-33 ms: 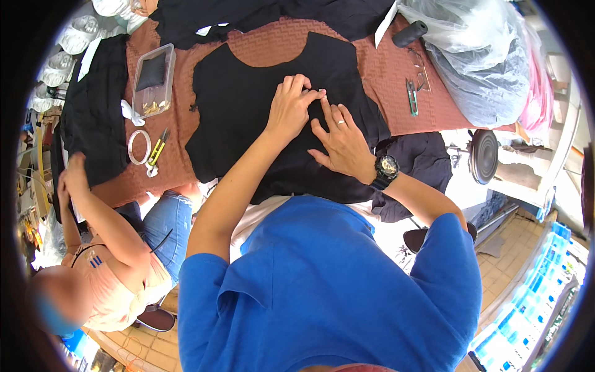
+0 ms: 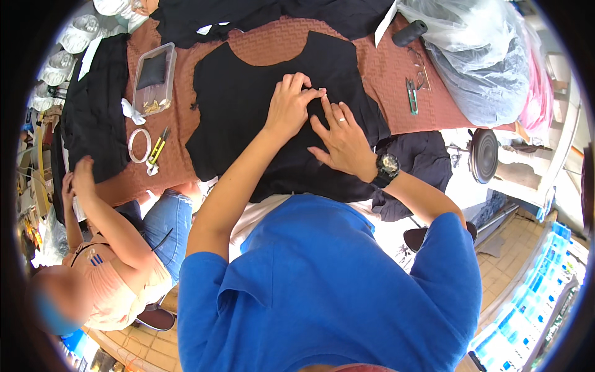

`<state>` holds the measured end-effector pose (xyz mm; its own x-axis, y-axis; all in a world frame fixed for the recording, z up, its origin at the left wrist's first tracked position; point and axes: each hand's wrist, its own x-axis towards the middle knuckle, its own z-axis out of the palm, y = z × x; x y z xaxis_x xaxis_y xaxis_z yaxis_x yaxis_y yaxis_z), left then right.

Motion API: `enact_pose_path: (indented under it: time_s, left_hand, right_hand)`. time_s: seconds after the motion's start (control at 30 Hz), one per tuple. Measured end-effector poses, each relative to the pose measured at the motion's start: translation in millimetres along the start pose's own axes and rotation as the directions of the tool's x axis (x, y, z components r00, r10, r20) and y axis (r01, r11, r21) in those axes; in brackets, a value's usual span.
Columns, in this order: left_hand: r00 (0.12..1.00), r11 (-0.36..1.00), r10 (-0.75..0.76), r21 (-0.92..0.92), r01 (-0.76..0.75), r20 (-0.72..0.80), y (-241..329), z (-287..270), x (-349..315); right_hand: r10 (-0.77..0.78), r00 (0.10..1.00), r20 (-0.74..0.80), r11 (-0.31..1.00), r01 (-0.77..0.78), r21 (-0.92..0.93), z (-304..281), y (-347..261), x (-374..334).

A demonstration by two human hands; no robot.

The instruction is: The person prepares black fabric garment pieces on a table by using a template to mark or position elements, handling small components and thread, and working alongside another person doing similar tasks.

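A black garment piece (image 2: 248, 118) with a scooped neckline lies spread out in front of me. My left hand (image 2: 289, 104) rests on its upper middle, thumb and index finger pinched together; whatever is between them is too small to make out. Beside it, my right hand (image 2: 344, 137), with a ring and a black wristwatch (image 2: 388, 166), lies on the cloth with fingers spread. Its index fingertip almost meets the left hand's pinch.
Brown patterned cloth (image 2: 273, 42) covers the table. At left are a clear plastic box (image 2: 155, 80), a ring-shaped band (image 2: 139, 146) and yellow snips (image 2: 157, 150). Green-handled snips (image 2: 412, 98), glasses (image 2: 423, 73) and bagged material (image 2: 477, 68) are at right. A co-worker (image 2: 124, 260) sits at left.
My hands stay almost in place over the garment. The co-worker's hands at the left have shifted slightly.
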<state>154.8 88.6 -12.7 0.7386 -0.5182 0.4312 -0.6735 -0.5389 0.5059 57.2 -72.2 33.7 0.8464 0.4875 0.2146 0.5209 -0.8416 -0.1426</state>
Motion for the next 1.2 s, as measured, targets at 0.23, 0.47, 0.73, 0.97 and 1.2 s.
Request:
enact_pose_path:
  time_s: [0.23, 0.47, 0.73, 0.97, 1.2]
  left_hand:
    - [0.999, 0.981, -0.039, -0.19, 0.034, -0.025, 1.6, -24.0, -11.7]
    - [0.999, 0.999, 0.029, 0.015, -0.028, -0.028, 31.2, 2.1, -28.4]
    - [0.999, 0.999, -0.025, 0.042, 0.027, -0.042, 29.4, 8.1, -30.4]
    - [0.997, 0.998, -0.063, -0.021, 0.062, -0.041, 28.4, 8.6, -30.5]
    - [0.999, 0.999, -0.038, 0.016, 0.038, -0.007, 29.4, 5.6, -21.1]
  right_hand:
    - [0.227, 0.925, -0.304, 0.934, -0.119, 0.337, -12.8, 42.4, 27.6]
    - [0.384, 0.922, -0.037, 0.724, -0.276, 0.632, 32.4, 82.2, 54.0]
    - [0.371, 0.912, 0.174, 0.711, -0.399, 0.579, 22.4, 93.0, 68.0]
    - [0.305, 0.941, 0.148, 0.742, -0.332, 0.583, 28.8, 98.7, 66.6]
    - [0.315, 0.945, 0.085, 0.763, -0.306, 0.569, 31.7, 99.3, 65.9]
